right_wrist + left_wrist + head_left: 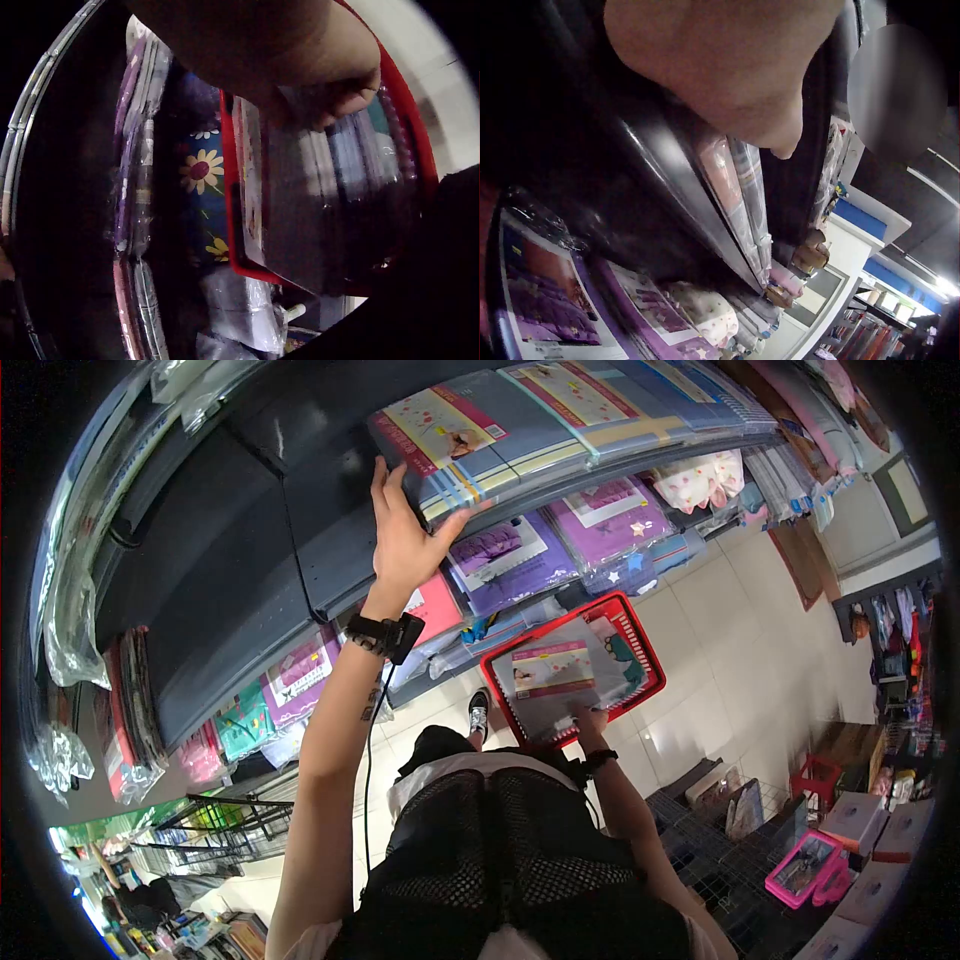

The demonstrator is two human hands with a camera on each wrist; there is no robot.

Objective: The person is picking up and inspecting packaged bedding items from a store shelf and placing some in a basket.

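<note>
My left hand (405,535) is raised to the top shelf. Its fingers lie straight against the near corner of a blue-grey packaged sheet set (480,445), with the thumb spread under the pack's edge. In the left wrist view the hand (727,67) fills the top, above the edges of stacked packs (746,199). My right hand (590,722) is low and grips the near edge of a clear-wrapped package (560,675) lying in a red basket (645,645). In the right wrist view its curled fingers (337,94) pinch that package (330,210) inside the red basket (229,187).
Purple packaged bedding (510,555) fills the shelf below, with more packs to the left (295,680). The tiled floor (740,650) lies under the basket. Wire racks (700,850), a pink basket (805,870) and boxes (860,815) stand to the right.
</note>
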